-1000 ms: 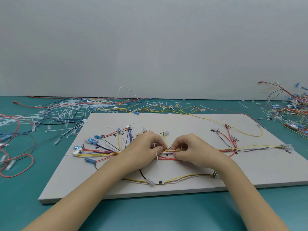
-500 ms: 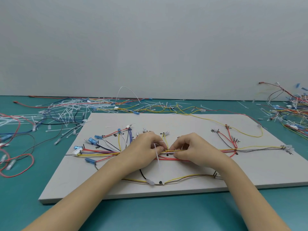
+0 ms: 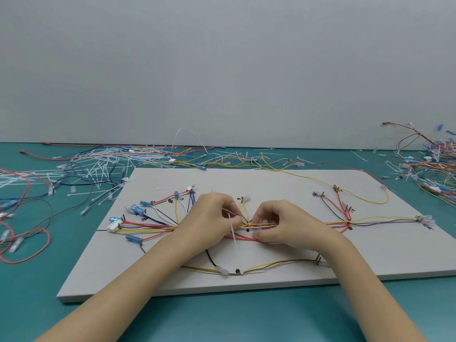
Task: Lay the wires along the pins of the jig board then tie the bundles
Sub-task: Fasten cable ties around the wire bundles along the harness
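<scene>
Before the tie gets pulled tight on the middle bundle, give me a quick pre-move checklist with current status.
1. Cable tie in the left hand: ok, pinched at the bundle, tail hanging toward the board's near edge.
2. Wire bundle gathered by the right hand: ok, fingers pinch it.
3. Tie tail threaded through its head: cannot tell, fingers hide it.
4. All wires inside the loop: not ok, a red wire sags below the bundle.
5. Jig board flat on the table: ok.
</scene>
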{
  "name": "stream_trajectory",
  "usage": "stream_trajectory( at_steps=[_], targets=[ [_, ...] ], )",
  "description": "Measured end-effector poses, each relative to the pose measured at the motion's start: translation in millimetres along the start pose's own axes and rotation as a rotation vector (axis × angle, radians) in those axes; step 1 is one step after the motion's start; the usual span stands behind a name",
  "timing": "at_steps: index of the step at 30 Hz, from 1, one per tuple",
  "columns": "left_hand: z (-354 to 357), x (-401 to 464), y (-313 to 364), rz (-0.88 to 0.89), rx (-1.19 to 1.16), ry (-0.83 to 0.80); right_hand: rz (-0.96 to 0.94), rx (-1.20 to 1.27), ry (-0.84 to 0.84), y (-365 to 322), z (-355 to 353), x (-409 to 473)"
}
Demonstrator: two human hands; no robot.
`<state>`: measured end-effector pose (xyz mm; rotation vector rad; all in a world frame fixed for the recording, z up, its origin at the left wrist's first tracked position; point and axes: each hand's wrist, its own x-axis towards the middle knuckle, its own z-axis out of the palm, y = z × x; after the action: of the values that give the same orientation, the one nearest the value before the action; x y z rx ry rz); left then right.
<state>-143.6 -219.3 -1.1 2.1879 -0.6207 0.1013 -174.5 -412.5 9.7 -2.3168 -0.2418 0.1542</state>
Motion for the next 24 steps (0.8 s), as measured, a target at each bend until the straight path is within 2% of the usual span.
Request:
stream_trajectory(
  at_steps=[19,24],
  targets=[
    [6,-3,1,0.004,-0.050,-0.004,-0.061,-0.136,0.097,1,5,5],
    [7,-2,1,0.019,-0.045,0.049,-0.088,-0.217,0.097,-1,4,4]
  ],
)
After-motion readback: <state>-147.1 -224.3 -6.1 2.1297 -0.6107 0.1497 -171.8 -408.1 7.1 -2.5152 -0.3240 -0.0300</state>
